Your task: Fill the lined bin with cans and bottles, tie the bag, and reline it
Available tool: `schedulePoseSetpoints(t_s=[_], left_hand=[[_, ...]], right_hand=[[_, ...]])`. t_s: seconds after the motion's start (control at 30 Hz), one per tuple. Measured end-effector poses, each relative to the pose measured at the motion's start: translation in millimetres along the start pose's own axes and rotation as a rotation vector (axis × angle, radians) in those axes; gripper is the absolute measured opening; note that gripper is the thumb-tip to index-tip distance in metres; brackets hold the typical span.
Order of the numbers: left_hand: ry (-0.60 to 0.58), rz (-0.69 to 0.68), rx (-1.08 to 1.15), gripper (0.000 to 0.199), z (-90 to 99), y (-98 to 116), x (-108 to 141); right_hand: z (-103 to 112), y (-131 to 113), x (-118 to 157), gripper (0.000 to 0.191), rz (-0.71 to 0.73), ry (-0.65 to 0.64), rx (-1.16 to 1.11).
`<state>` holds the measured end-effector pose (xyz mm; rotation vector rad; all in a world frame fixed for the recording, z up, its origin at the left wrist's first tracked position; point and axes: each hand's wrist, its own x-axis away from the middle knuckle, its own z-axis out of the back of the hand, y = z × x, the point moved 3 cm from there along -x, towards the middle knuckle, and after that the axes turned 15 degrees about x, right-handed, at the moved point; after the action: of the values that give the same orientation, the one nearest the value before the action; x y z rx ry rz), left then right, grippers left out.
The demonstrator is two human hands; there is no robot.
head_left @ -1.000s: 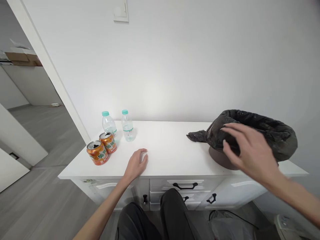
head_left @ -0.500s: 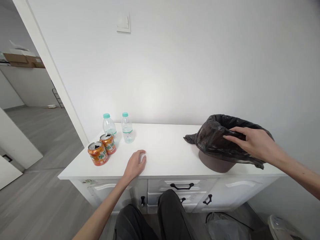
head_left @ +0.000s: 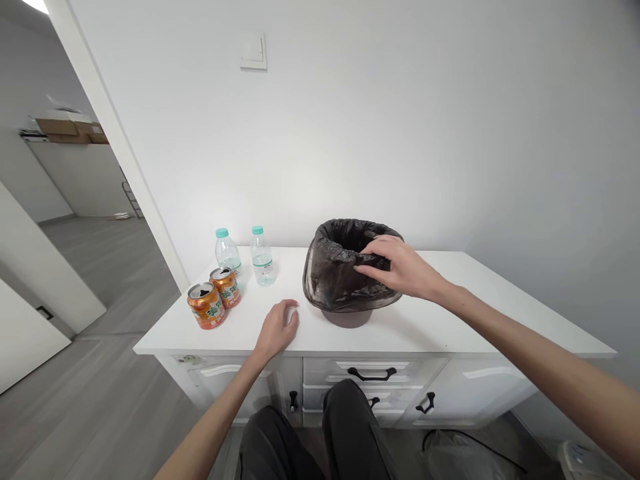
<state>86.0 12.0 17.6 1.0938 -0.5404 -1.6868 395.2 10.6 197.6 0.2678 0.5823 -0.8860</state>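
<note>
A brown trash bin (head_left: 347,319) lined with a black plastic bag (head_left: 333,280) stands upright at the middle of the white cabinet top (head_left: 440,320). My right hand (head_left: 400,267) pinches the bin's bag-covered rim at its front right, thumb outside and fingers at the inner side. The bin's inside is dark and its contents cannot be made out. My left hand (head_left: 277,327) rests on the cabinet top, left of the bin, with fingers loosely curved and thumb apart, holding nothing.
Two orange cans (head_left: 207,308), their tops opened, stand at the left end of the cabinet. Behind them are two clear bottles (head_left: 261,260) with teal caps. A wall (head_left: 350,133) rises behind. Drawers with black handles (head_left: 371,375) are below, near my knees (head_left: 350,427).
My right hand has brought the lined bin leftward from the right end to the middle of the cabinet top. My left hand stays in about the same place. The view has shifted slightly.
</note>
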Motion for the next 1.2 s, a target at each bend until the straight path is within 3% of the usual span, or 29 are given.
schedulePoseSetpoints(t_s=[0.07, 0.13, 0.23, 0.3, 0.37, 0.47, 0.53, 0.6, 0.67, 0.77, 0.83, 0.9, 0.97, 1.07, 1.2], left_hand=[[0.006, 0.013, -0.004, 0.028, -0.8, -1.7, 0.8], [0.011, 0.02, -0.006, 0.027, -2.0, -3.9, 1.8], [0.007, 0.018, -0.004, 0.028, -3.9, -6.1, 2.7], [0.004, 0.018, -0.003, 0.027, -4.5, -6.5, 2.2], [0.006, 0.017, -0.001, 0.027, -4.9, -6.3, 1.0], [0.018, 0.012, 0.001, 0.025, -6.0, -7.7, 0.1], [0.021, 0.005, 0.013, 0.025, -6.7, -10.6, 1.1], [0.024, -0.021, 0.037, 0.026, -5.3, -13.6, 2.0], [0.074, -0.077, 0.043, 0.028, 1.9, -13.7, -0.6], [0.268, -0.19, -0.035, 0.033, 27.0, -2.2, -19.8], [0.394, -0.254, -0.124, 0.038, 49.1, 13.7, -45.1], [0.447, -0.294, -0.23, 0.042, 69.8, 32.7, -78.2], [0.444, -0.304, -0.345, 0.046, 86.3, 49.7, -112.5], [0.362, -0.211, -0.512, 0.053, 100.4, 63.8, -151.1], [0.202, -0.05, -0.665, 0.053, 101.1, 69.6, -159.2]], right_hand=[[4.5, -16.9, -1.3, 0.038, 0.047, 0.052, -0.02], [8.9, -23.6, 8.1, 0.04, -0.008, 0.177, -0.018], [-2.2, -4.5, 41.2, 0.043, -0.313, 0.451, -0.023], [-29.8, 22.5, 70.1, 0.044, -0.545, 0.536, -0.114], [-70.0, 50.6, 97.2, 0.045, -0.717, 0.465, -0.225], [-131.0, 79.1, 128.2, 0.043, -0.829, 0.234, -0.398], [-159.5, 87.2, 141.1, 0.038, -0.877, 0.12, -0.489], [-175.1, 88.9, 147.0, 0.032, -0.889, 0.045, -0.521], [-180.8, 87.3, 147.8, 0.028, -0.864, 0.0, -0.509], [-182.3, 84.7, 146.6, 0.028, -0.816, -0.028, -0.49], [-183.4, 84.9, 147.0, 0.027, -0.803, -0.028, -0.477], [-185.9, 86.5, 148.3, 0.026, -0.797, -0.023, -0.463], [-188.8, 88.6, 149.8, 0.026, -0.793, -0.016, -0.46], [-191.7, 90.6, 150.4, 0.027, -0.779, -0.003, -0.475], [-188.9, 87.9, 146.9, 0.027, -0.775, 0.006, -0.466]])
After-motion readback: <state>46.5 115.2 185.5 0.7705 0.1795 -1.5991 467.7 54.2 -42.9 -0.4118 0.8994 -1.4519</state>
